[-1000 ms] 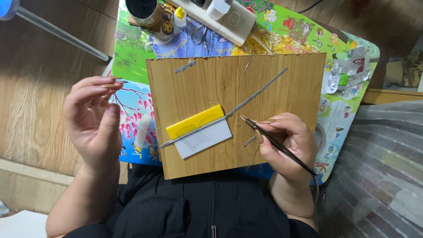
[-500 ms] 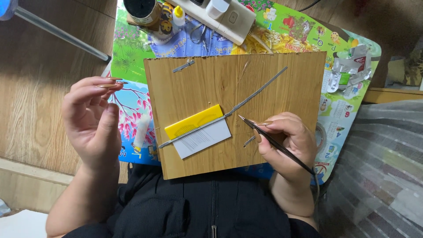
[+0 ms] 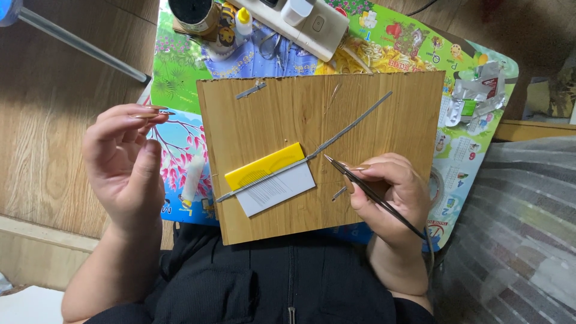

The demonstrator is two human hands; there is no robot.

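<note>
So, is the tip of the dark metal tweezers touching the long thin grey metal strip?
Apart. The head view shows bare wood between the dark metal tweezers in the right hand and the long thin grey metal strip.

This looks like a room in a home used for small craft work, not a workshop. A low child's table (image 3: pixel 180 66) with a bright cartoon top stands on a wood-look floor (image 3: pixel 54 120), and the person sits right against it. On the table lies a wooden board (image 3: pixel 288 120); beyond the board are a white power strip (image 3: pixel 312 24), a small glue bottle (image 3: pixel 243 21) and a round tin (image 3: pixel 192 15). Right of the table is a grey quilted cover (image 3: pixel 516 228).
</note>
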